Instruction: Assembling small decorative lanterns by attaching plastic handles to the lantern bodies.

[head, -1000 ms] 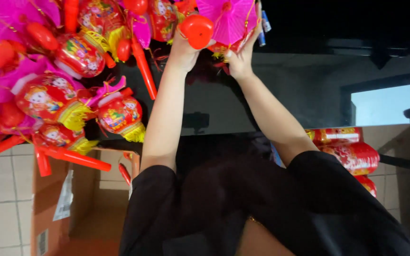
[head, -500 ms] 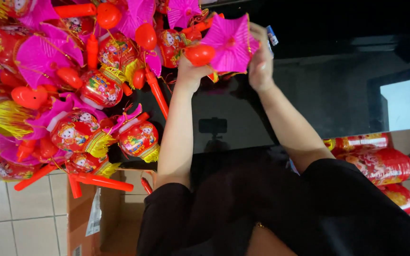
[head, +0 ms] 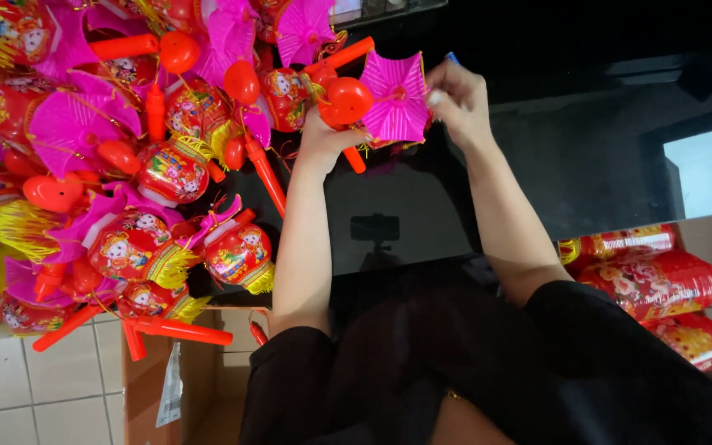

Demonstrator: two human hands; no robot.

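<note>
Dozens of red toy lanterns [head: 125,165] with yellow tassels, magenta paper fans and red stick handles fill the left half of our black table [head: 587,148], heaped one against another. Next in size, a stack of long red printed lanterns [head: 648,284] lies at the right edge of the table, well apart from the heap. Below the table's near edge we note a brown cardboard box [head: 154,387] standing on the pale tiled floor [head: 35,395].

Smaller items, in hand: one lantern piece, made up of a magenta pleated fan [head: 395,100] and a red plastic ball [head: 348,99] on a red stick. It sits at the upper middle of the view, just beside the right fringe of the heap and raised over the dark tabletop. Our left hand [head: 323,136] is curled round the red stick under the ball, gripping it. Our right hand [head: 457,100] pinches the fan's right edge between fingertips, the fingers drawn close together. A small blue tip [head: 452,58] shows above the right hand; we cannot tell what it is.
</note>
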